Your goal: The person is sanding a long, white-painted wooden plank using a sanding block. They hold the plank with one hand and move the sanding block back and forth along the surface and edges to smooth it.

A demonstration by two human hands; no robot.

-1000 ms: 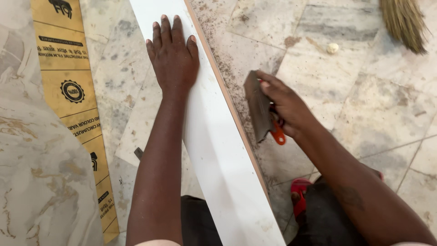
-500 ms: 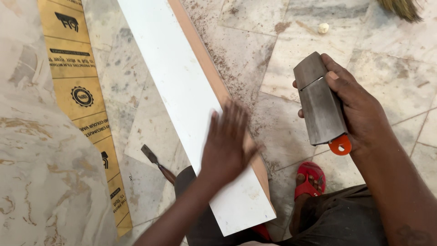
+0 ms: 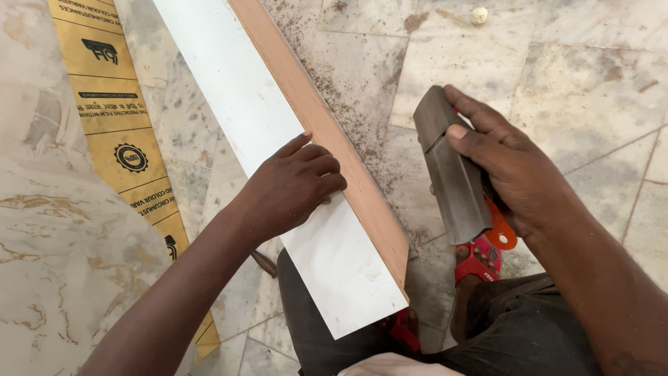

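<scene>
A long white laminated board (image 3: 229, 104) with a brown wooden edge (image 3: 327, 132) runs from the top left down to my lap. My left hand (image 3: 292, 184) rests on it near its lower end, fingers curled against the brown edge. My right hand (image 3: 511, 167) grips a grey metal hand plane (image 3: 449, 170) with an orange part at its rear, held off the board, to the right of the edge.
The floor (image 3: 577, 76) is marble tile with sawdust along the board. A yellow printed strip (image 3: 118, 132) lies at the left on a marbled sheet (image 3: 56, 264). A dark tool tip (image 3: 264, 263) shows under my left forearm. Red sandals (image 3: 480, 261) are on my feet.
My left hand slid from flat on the upper board down to its lower end and curled at the edge. My right hand lifted the plane away from the edge and turned it.
</scene>
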